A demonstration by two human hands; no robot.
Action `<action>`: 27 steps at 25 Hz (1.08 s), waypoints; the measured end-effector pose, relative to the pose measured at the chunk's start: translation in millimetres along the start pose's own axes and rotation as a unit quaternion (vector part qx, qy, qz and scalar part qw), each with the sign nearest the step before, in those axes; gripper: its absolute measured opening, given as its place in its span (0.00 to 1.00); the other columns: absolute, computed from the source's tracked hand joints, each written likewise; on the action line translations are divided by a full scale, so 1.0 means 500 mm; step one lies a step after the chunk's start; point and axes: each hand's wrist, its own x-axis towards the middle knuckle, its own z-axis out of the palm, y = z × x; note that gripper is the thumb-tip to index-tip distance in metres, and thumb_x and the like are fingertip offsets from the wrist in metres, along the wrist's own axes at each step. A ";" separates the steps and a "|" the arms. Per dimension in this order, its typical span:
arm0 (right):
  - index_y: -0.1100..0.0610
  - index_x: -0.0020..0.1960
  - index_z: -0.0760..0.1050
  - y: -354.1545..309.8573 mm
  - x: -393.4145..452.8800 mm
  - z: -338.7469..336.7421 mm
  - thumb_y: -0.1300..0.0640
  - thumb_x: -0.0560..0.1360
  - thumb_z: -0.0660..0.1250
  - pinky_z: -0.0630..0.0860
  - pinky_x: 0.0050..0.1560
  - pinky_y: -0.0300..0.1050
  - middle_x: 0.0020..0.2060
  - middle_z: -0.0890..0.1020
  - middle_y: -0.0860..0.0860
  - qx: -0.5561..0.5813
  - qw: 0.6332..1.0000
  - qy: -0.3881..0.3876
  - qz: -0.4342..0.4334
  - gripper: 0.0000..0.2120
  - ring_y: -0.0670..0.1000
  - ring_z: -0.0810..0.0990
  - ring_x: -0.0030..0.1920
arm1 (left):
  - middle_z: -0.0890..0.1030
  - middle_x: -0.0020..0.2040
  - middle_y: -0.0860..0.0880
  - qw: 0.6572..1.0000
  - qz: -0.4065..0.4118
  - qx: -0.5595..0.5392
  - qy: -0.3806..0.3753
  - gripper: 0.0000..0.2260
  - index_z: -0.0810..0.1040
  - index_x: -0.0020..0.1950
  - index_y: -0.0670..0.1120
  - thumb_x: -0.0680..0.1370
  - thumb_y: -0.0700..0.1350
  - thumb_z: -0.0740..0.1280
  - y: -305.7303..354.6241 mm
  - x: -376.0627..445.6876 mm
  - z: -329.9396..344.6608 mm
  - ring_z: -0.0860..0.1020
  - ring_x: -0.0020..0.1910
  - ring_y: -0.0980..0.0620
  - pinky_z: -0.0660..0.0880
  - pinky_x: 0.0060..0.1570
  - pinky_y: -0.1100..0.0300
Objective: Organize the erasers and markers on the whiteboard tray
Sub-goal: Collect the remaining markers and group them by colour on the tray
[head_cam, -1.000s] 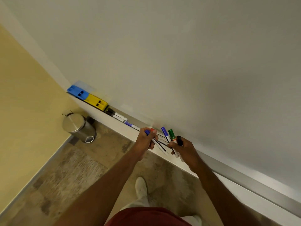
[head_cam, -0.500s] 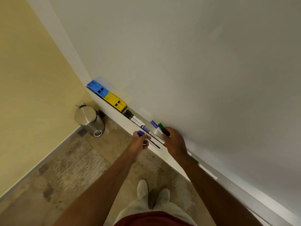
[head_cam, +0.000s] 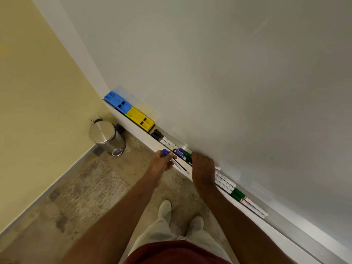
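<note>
Two erasers, a blue plastic block [head_cam: 118, 102] and a yellow plastic block [head_cam: 140, 119], sit end to end at the upper-left end of the long white whiteboard tray [head_cam: 137, 128], with two black-capped markers [head_cam: 163, 139] lying just beside the yellow one. Mid-frame, the left hand [head_cam: 162, 165] pinches a blue-capped white marker [head_cam: 174, 160] between curled fingers, holding it just off the tray's front lip. The right hand [head_cam: 203, 168] lies over a cluster of blue- and green-capped markers [head_cam: 184, 155] on the tray; its fingers are hidden from me, so I cannot tell whether they grip or merely press. More green-capped markers [head_cam: 238, 195] lie further toward the lower right. I'd say the step is laying the markers in line: the held one ought to go down parallel to the tray, cap matching its neighbours, slid in low so nothing rolls over the shallow front lip. Room is open along the tray toward the lower right; a steel pedal bin [head_cam: 106, 137] stands on the floor below the erasers.
</note>
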 end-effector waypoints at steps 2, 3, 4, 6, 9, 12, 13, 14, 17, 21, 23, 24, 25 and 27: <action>0.57 0.57 0.77 -0.008 0.005 0.008 0.61 0.69 0.78 0.81 0.51 0.51 0.49 0.84 0.54 0.009 1.000 0.009 0.008 0.19 0.56 0.84 0.48 | 0.85 0.52 0.42 1.000 -0.001 0.006 -0.018 0.09 0.76 0.61 0.42 0.81 0.43 0.66 0.009 0.014 -0.010 0.79 0.43 0.48 0.78 0.48 0.51; 0.58 0.57 0.77 -0.014 0.008 0.009 0.62 0.68 0.78 0.81 0.50 0.51 0.49 0.84 0.55 0.020 1.000 0.012 0.012 0.19 0.56 0.84 0.48 | 0.85 0.52 0.42 1.000 -0.004 0.006 -0.024 0.09 0.77 0.60 0.43 0.81 0.42 0.66 0.012 0.021 -0.014 0.80 0.45 0.48 0.79 0.51 0.49; 0.58 0.56 0.78 -0.017 0.010 0.009 0.62 0.68 0.78 0.82 0.50 0.51 0.48 0.84 0.55 0.030 0.999 0.018 0.014 0.19 0.56 0.84 0.48 | 0.85 0.52 0.42 0.999 -0.008 0.006 -0.031 0.08 0.77 0.60 0.43 0.81 0.42 0.66 0.013 0.028 -0.018 0.80 0.46 0.47 0.79 0.54 0.48; 0.58 0.57 0.78 -0.022 0.005 0.011 0.65 0.68 0.78 0.81 0.52 0.52 0.50 0.84 0.55 0.048 0.998 0.029 0.018 0.20 0.56 0.83 0.50 | 0.85 0.52 0.42 0.999 -0.017 0.005 -0.051 0.08 0.78 0.59 0.43 0.81 0.43 0.67 0.012 0.043 -0.022 0.80 0.48 0.47 0.79 0.56 0.48; 0.59 0.61 0.77 -0.018 -0.004 0.007 0.70 0.69 0.73 0.81 0.56 0.54 0.53 0.84 0.56 0.095 0.994 0.053 0.029 0.22 0.57 0.83 0.53 | 0.84 0.54 0.40 0.997 -0.031 0.000 -0.074 0.08 0.79 0.58 0.43 0.81 0.44 0.67 0.016 0.057 -0.018 0.81 0.47 0.47 0.80 0.53 0.52; 0.57 0.63 0.75 -0.010 -0.009 -0.021 0.69 0.75 0.67 0.79 0.51 0.52 0.53 0.83 0.54 0.116 0.991 0.054 0.032 0.17 0.56 0.82 0.51 | 0.84 0.52 0.41 0.994 -0.050 -0.018 -0.093 0.10 0.79 0.60 0.41 0.81 0.44 0.67 0.024 0.069 0.001 0.83 0.45 0.49 0.81 0.56 0.51; 0.57 0.62 0.74 -0.009 -0.011 -0.034 0.66 0.78 0.65 0.79 0.48 0.52 0.52 0.81 0.54 0.142 0.988 0.051 0.039 0.14 0.55 0.81 0.49 | 0.84 0.52 0.41 0.993 -0.053 -0.023 -0.103 0.11 0.78 0.61 0.39 0.81 0.43 0.67 0.026 0.072 0.009 0.83 0.46 0.49 0.81 0.56 0.51; 0.56 0.62 0.73 -0.011 -0.011 -0.046 0.62 0.80 0.64 0.78 0.46 0.51 0.52 0.80 0.53 0.182 0.981 0.047 0.054 0.11 0.54 0.80 0.48 | 0.84 0.53 0.39 0.991 -0.057 -0.031 -0.114 0.12 0.78 0.62 0.38 0.81 0.43 0.67 0.029 0.073 0.018 0.84 0.48 0.48 0.81 0.56 0.51; 0.53 0.62 0.74 -0.010 -0.007 -0.068 0.51 0.82 0.63 0.78 0.45 0.51 0.53 0.78 0.49 0.260 0.962 0.008 0.081 0.11 0.51 0.79 0.48 | 0.84 0.54 0.37 0.985 -0.072 -0.065 -0.140 0.12 0.78 0.61 0.36 0.80 0.40 0.68 0.037 0.069 0.042 0.84 0.50 0.45 0.81 0.56 0.52; 0.51 0.62 0.75 0.001 -0.005 -0.063 0.47 0.80 0.65 0.74 0.44 0.46 0.53 0.80 0.48 0.222 0.972 -0.026 0.078 0.13 0.51 0.80 0.47 | 0.84 0.55 0.38 0.979 -0.089 -0.099 -0.156 0.12 0.78 0.62 0.36 0.79 0.37 0.68 0.042 0.065 0.049 0.84 0.52 0.46 0.81 0.54 0.55; 0.49 0.62 0.75 0.006 -0.008 -0.060 0.49 0.80 0.65 0.74 0.43 0.45 0.52 0.82 0.48 0.197 0.976 -0.004 0.094 0.12 0.52 0.82 0.46 | 0.83 0.56 0.38 0.975 -0.091 -0.119 -0.161 0.12 0.78 0.61 0.36 0.78 0.36 0.69 0.046 0.061 0.053 0.84 0.54 0.44 0.82 0.53 0.56; 0.49 0.62 0.74 0.007 -0.010 -0.058 0.50 0.80 0.66 0.77 0.42 0.46 0.51 0.82 0.49 0.180 0.978 0.017 0.101 0.12 0.53 0.82 0.45 | 0.83 0.56 0.37 0.979 -0.079 -0.113 -0.152 0.12 0.77 0.61 0.37 0.78 0.36 0.69 0.049 0.059 0.057 0.83 0.54 0.43 0.82 0.53 0.56; 0.49 0.62 0.73 0.007 -0.012 -0.056 0.51 0.80 0.67 0.79 0.42 0.48 0.50 0.83 0.49 0.157 0.981 0.037 0.104 0.12 0.54 0.83 0.43 | 0.82 0.56 0.38 0.988 -0.054 -0.082 -0.121 0.13 0.75 0.62 0.38 0.78 0.36 0.69 0.049 0.059 0.062 0.83 0.55 0.42 0.82 0.53 0.55; 0.51 0.60 0.73 0.004 -0.016 -0.047 0.54 0.79 0.68 0.81 0.37 0.51 0.48 0.83 0.51 0.106 0.988 0.061 0.094 0.11 0.55 0.83 0.38 | 0.80 0.58 0.41 0.998 0.029 0.054 -0.031 0.14 0.73 0.64 0.42 0.79 0.36 0.67 0.042 0.064 0.067 0.81 0.56 0.43 0.81 0.54 0.54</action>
